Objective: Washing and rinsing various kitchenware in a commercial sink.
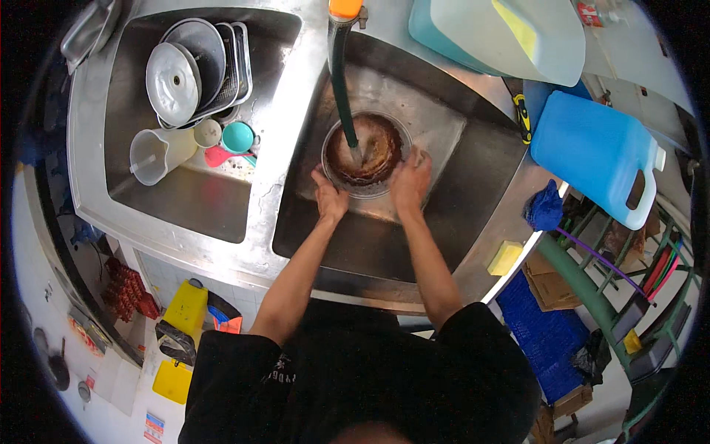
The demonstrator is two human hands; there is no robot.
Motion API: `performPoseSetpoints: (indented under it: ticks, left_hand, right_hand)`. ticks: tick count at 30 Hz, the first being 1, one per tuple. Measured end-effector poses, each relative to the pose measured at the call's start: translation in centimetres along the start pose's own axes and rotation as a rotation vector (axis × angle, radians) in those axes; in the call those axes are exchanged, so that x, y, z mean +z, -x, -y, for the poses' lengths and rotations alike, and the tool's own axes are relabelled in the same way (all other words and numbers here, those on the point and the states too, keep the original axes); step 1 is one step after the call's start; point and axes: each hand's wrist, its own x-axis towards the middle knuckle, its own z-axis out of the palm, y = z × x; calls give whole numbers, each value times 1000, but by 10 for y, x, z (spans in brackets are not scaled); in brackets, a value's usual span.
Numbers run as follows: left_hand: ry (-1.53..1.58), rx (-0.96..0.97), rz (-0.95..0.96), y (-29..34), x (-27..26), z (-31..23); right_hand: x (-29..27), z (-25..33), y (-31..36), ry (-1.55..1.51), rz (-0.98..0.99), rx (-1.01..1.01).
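The fingers of the left hand (329,198) are curled against the lower left rim of a round bowl (364,152), pressed together on its edge. The fingers of the right hand (411,180) wrap the lower right rim of the same bowl, also closed on it. The bowl holds brown, murky water and stands in the right basin (473,170) of a double steel sink, near the basin's rear wall. A dark green hose (340,81) with an orange fitting at its top hangs from the rear edge of the sink and ends inside the bowl. The left basin (185,200) holds a stack of metal pots and trays with a round lid (173,83) at its rear, a clear measuring jug (154,154) lying near its left wall, and a teal cup (237,137) just beside a small white cup (208,133). A yellow sponge (505,257) lies on the sink's front right edge. A blue jerrycan (599,155) stands at the right edge, well apart from the hands.
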Motion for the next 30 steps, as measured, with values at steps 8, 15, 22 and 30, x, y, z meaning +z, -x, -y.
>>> performPoseSetpoints:
  ticks: [8,15,22,30]
  left_hand:
    - [-322,-152,193,-42,8,6]
    - [-73,-299,15,-16,28,26]
    - [-48,-149,88,-23,16,15]
    - [-855,682,-88,39,28,-3]
  right_hand:
    - [113,46,-9,-593,851,-444]
    - [145,53,26,-286,530,438]
    - [178,55,61,-818,902,898]
    - [-38,8,-7,-122,1190,-82]
